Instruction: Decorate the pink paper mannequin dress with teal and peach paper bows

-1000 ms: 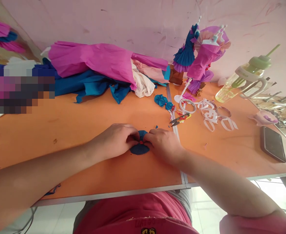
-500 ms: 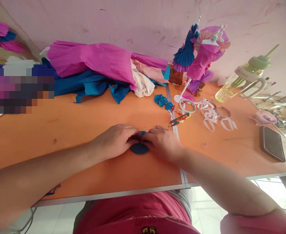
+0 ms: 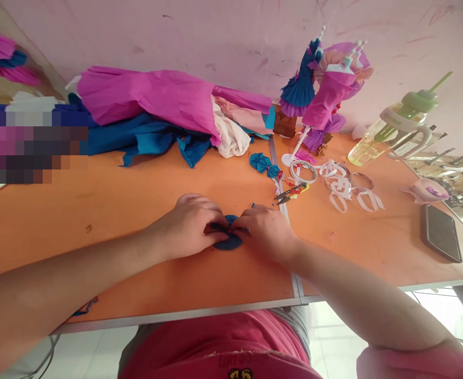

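Evidently, the orange worktop (image 3: pixel 136 192) carries everything, with magenta sheets (image 3: pixel 156 97) over blue ones (image 3: pixel 148 137) heaped along its back edge. Nearer the front edge, left of the metal seam (image 3: pixel 296 289), the left hand (image 3: pixel 194 226) and right hand (image 3: pixel 268 231) meet, thumbs and fingertips pinched on opposite sides of a small blue piece (image 3: pixel 229 242). Black-bladed snips (image 3: pixel 290 196) lie across the seam beyond the right hand; just behind them sits a fanned blue bow (image 3: pixel 263 164). The piece rests on the worktop between the hands, a red spot (image 3: pixel 230 230) at its middle. I judge the step to be working its folds around that middle; the next move seems to call for light fingertips, steadying one side while the other is eased outward without tearing.
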The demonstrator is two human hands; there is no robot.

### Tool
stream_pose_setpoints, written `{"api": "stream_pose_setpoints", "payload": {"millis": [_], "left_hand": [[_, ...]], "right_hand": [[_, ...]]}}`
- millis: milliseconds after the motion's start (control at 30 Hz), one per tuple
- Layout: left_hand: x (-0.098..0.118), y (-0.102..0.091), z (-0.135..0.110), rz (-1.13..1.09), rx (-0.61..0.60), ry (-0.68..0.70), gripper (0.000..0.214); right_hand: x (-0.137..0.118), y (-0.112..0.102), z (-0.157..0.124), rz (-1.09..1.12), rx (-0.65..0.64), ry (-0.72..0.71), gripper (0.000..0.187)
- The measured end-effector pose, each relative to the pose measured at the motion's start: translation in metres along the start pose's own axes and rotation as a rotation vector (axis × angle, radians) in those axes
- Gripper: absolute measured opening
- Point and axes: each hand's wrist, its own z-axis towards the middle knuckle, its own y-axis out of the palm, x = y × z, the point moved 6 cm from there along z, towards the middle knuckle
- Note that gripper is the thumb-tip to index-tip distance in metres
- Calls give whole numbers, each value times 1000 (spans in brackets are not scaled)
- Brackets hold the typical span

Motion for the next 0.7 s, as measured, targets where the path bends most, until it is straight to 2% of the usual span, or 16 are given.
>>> {"api": "stream_pose_setpoints", "payload": {"millis": [200, 433, 567, 633, 700], "left_hand": [[1, 1, -2, -30, 5, -91, 12], [11, -8, -1, -51, -11, -110, 11], [8, -5, 2, -60, -20, -90, 10], [2, -9, 3, -148, 55, -66, 13], [-4, -20, 2, -323, 213, -51, 19]], "right_hand": [[-1, 0, -1, -30, -2, 29, 23], [-10, -2, 4, -67, -9, 26, 19], [-13, 0, 7, -78, -46, -1, 22], [-8, 0, 7, -10, -31, 4, 21], [4, -1, 6, 194, 22, 67, 19]]}}
